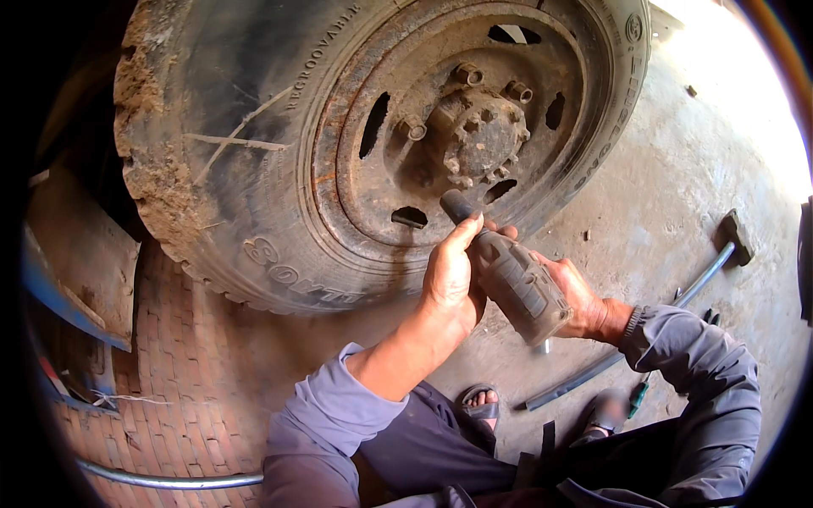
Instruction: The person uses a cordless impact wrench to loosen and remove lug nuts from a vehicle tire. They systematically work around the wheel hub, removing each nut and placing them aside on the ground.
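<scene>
A dusty, dark impact wrench (527, 292) is held in both hands in front of a large truck wheel (364, 229). My left hand (453, 271) is closed around its front end, thumb up beside the long dark socket (457, 206). My right hand (577, 296) is wrapped round the handle, which is mostly hidden behind the tool body. The socket points toward the lower part of the rim, just below the hub (487, 148); I cannot tell whether it touches anything. Several wheel nuts, one of them the left nut (412, 128), stand on the rusty disc around the hub.
On the concrete floor at the right lies a hammer (737, 237) with a dark head, by a metal bar (707, 273). A dark pipe (576, 381) lies near my feet. Brick paving (195, 364) is at the left, with a curved metal tube (169, 481) and a blue-edged panel (80, 262).
</scene>
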`<state>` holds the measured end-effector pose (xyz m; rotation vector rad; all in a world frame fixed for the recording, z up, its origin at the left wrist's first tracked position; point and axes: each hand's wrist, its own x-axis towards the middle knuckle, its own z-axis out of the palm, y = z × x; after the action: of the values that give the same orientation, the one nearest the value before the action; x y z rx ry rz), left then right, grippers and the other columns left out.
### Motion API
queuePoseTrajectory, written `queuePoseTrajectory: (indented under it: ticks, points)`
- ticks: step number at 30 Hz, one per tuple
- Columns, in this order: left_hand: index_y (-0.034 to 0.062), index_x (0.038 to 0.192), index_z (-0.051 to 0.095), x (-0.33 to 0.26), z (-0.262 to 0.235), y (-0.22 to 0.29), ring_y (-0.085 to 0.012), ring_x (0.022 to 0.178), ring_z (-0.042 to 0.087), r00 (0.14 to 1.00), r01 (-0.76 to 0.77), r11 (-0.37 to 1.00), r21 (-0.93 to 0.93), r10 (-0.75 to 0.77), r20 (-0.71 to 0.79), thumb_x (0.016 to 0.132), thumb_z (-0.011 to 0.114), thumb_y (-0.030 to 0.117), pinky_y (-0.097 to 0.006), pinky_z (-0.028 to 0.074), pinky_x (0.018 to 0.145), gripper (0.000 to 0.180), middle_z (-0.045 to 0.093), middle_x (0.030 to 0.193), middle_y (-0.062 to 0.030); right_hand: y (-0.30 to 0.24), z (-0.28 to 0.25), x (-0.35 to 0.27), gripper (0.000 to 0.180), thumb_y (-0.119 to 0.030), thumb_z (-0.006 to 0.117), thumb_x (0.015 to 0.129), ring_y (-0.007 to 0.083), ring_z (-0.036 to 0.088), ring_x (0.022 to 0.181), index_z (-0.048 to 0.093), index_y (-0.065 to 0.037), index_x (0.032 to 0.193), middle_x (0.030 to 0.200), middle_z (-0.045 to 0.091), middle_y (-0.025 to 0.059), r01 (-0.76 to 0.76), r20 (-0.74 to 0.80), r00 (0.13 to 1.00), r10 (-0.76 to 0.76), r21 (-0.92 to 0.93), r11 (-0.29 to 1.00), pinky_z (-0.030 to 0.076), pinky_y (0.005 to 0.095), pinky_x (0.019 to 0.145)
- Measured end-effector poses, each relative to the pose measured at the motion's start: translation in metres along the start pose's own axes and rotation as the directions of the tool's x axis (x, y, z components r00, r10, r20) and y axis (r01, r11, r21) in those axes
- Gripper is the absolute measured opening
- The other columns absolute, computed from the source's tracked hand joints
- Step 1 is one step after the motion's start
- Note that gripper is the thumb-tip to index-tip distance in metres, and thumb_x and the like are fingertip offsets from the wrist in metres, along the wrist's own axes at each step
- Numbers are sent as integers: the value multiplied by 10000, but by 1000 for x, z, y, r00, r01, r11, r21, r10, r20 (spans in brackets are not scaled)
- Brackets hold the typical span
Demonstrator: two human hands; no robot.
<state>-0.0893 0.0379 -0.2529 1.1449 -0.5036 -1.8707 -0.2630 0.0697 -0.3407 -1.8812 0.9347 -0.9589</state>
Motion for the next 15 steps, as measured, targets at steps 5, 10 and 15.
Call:
queuePoseTrajectory:
  ticks: [5, 10, 15]
  points:
    - [61, 1061, 564, 2, 11, 11, -227, 1007, 645, 988, -127, 988, -93, 134, 82, 992, 575, 400, -377, 521, 887, 346, 646, 984, -85, -16, -6, 14, 727, -234, 830, 674, 355, 697, 903, 485, 29, 1258, 924, 684, 214, 28, -78, 997, -18, 123, 992, 544, 382, 764]
    - [48, 1064, 607, 5, 14, 29, -264, 977, 651, 971, -193, 977, -92, 204, 123, 1002, 493, 466, -411, 512, 915, 439, 686, 1058, -151, -38, -14, 33, 770, -196, 828, 701, 166, 697, 983, 476, 8, 1355, 1043, 712, 128, -57, -44, 997, 70, 252, 966, 532, 326, 860]
    - [94, 1086, 575, 15, 11, 38, -215, 948, 638, 948, -175, 974, -146, 206, 241, 1004, 511, 449, -384, 509, 893, 370, 678, 1061, -115, -22, -11, 50, 466, -152, 726, 820, 112, 660, 944, 568, -37, 1243, 1039, 696, 74, -92, -69, 989, 132, 418, 904, 533, 281, 837]
